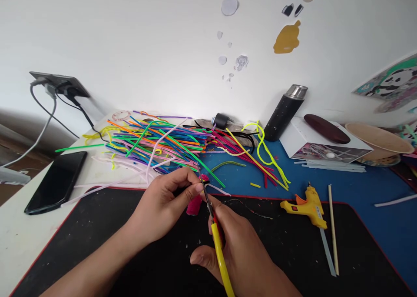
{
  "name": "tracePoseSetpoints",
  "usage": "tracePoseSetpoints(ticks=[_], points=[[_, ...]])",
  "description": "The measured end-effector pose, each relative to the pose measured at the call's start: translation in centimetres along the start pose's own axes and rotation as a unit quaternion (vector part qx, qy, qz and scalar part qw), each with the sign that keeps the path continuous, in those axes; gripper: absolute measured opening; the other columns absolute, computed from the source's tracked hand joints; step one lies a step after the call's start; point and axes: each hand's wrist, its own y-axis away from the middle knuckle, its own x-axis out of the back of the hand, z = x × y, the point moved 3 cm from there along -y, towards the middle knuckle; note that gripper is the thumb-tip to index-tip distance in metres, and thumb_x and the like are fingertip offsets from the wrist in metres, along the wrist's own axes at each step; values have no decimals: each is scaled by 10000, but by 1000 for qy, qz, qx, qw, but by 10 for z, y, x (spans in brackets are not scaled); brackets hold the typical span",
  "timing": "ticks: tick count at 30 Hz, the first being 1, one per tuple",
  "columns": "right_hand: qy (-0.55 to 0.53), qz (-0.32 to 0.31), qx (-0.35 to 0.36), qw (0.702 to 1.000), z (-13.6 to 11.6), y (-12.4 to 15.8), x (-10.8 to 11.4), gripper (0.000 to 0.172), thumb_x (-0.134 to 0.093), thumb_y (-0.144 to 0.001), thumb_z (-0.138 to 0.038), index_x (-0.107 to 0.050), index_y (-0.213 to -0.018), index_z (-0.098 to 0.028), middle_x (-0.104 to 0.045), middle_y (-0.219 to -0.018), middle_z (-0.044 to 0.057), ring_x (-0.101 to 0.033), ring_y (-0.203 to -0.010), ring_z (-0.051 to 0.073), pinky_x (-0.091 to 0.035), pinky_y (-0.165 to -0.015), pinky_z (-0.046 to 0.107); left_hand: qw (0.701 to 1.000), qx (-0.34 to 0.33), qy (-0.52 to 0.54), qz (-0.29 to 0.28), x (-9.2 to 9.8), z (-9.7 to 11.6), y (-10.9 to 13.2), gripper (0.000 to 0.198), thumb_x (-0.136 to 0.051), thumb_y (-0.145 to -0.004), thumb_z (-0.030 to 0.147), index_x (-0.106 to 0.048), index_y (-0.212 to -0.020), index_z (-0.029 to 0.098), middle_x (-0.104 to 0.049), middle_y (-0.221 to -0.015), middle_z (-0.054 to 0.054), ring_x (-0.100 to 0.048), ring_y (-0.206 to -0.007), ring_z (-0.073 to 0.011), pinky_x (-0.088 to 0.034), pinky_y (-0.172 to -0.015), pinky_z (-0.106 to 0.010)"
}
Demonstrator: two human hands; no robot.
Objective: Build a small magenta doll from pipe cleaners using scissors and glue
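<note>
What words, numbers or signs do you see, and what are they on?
I can't read any.
Small white label on the yellow plastic glue gun: too small to read.
Round red print on the white tabletop: too blurred to read.

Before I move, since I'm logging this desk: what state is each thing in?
Left hand: pinched at the pink piece
Scissors: in the right hand, blade opening unclear
Pipe cleaners: loose, heaped
Phone: flat, screen dark
Glue gun: on its side, glue stick in its rear
Flask: standing, silver cap on
Power strip: plugs inserted
Brown case: lying on the box
</note>
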Motion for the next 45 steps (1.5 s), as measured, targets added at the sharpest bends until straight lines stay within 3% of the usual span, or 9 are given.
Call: tracePoseSetpoints(ticks=[13,25,33,40,45], points=[[-38,-17,-32,999,-3,-3,3,847,-716,-968,-726,-543,-1622,-218,-767,-1132,91,-700,-898,246,-564,-852,354,1000,8,-5,1,0,-1,-1,258,-688,-1024,356,-715,-825,194,-708,-697,0,-653,-650,-145,-512,-659,-243],[-59,-20,-39,997,-5,-3,6,634,-699,-1029,-563,-578,-1586,-287,-730,-972,15,-603,-743,185,-478,-704,294,1000,16,3,-2,0,-6,-2,258,-703,-1016,380,-717,-841,191,-724,-727,-8,-658,-667,-154,-521,-680,-260],[-50,-13,-77,996,-3,-4,3,490,-682,-1041,-500,-680,-1427,-198,-776,-1004,67,-686,-809,219,-512,-737,303,999,48,15,-14,-3,-13,-4,313,-703,-1015,458,-687,-859,187,-729,-729,-17,-650,-651,-163,-511,-673,-282],[-58,-3,-96,994,0,-5,1,334,-659,-1074,-436,-729,-1317,-216,-794,-948,49,-707,-790,207,-499,-718,280,994,79,76,-12,-9,-25,-11,319,-783,-960,451,-648,-841,188,-664,-658,43,-516,-519,-97,-422,-560,-231],[-69,8,-97,993,0,-6,2,286,-668,-1076,-422,-737,-1268,-222,-808,-973,57,-744,-844,222,-515,-757,282,993,88,80,-14,-9,-27,-11,374,-774,-960,529,-648,-865,190,-649,-694,34,-514,-564,-106,-409,-552,-220]])
